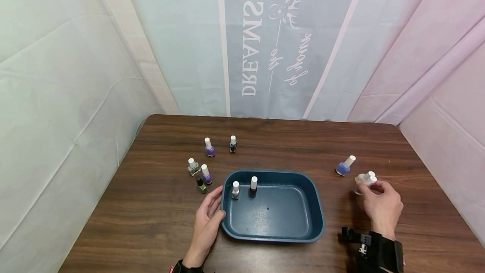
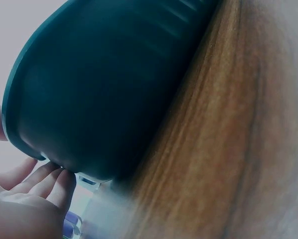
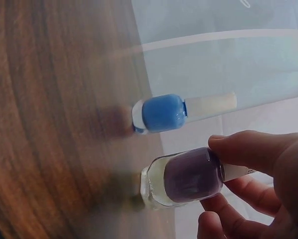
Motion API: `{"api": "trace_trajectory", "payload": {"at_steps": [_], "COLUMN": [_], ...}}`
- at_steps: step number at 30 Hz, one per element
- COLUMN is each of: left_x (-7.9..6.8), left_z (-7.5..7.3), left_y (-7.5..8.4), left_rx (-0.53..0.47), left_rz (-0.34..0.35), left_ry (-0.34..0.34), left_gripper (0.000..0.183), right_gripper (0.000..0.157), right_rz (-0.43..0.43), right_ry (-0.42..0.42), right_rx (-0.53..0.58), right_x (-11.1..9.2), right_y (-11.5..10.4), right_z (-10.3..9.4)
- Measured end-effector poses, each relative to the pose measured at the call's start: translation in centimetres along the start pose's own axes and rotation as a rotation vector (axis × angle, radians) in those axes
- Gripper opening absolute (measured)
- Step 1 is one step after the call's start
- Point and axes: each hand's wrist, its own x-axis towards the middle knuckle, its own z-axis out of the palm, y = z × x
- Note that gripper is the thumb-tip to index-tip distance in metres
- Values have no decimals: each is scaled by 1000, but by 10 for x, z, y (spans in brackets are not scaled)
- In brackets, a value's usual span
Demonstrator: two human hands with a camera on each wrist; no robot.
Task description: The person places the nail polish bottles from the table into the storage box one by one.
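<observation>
My left hand (image 1: 207, 222) holds the left end of a dark blue plastic tray (image 1: 273, 238), thumb at the rim and fingers along the outer wall. Inside the tray, toward its back left, stand a glittery silver nail polish bottle (image 1: 235, 190) and a dark nail polish bottle (image 1: 253, 187), both white-capped. Over at the right, my right hand (image 1: 384, 205) pinches a mauve nail polish bottle (image 3: 194, 175) by its white cap. A pale bottle (image 1: 360, 177) shows just behind it, partly hidden. Beyond these is a blue nail polish bottle (image 1: 343, 168).
Left of the tray stand several more bottles: purple (image 1: 209, 150), black (image 1: 233, 145), clear glittery (image 1: 193, 167), another purple (image 1: 206, 176) and a green one with a black cap (image 1: 201, 185). Printed curtains (image 1: 182, 45) hang around the brown wooden table (image 1: 151, 222).
</observation>
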Motion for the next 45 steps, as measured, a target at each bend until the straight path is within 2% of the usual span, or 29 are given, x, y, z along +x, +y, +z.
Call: {"api": "trace_trajectory", "payload": {"at_steps": [12,25,33,39,45], "left_x": [0,0,0,0,0], "left_z": [0,-1,-1,-1,-1], "left_y": [0,0,0,-1,-1], "left_rx": [5,3,2,6,3], "left_rz": [-3,-5,-10,-11,-10], "left_ry": [4,2,0,0,-1], "left_gripper": [62,61,62,61,61], "right_gripper": [49,53,52,49,50], "right_rz": [-47,-47,-6,-13,-52], "right_ry": [4,-20,-52,-46,-64], "right_rx": [-2,-2,59,95,83], "right_x": [-7,-14,-19,-23,-27], "right_y": [-15,-29,-39,-46,-50], "right_z": [-10,-18,-25,-27,-27]}}
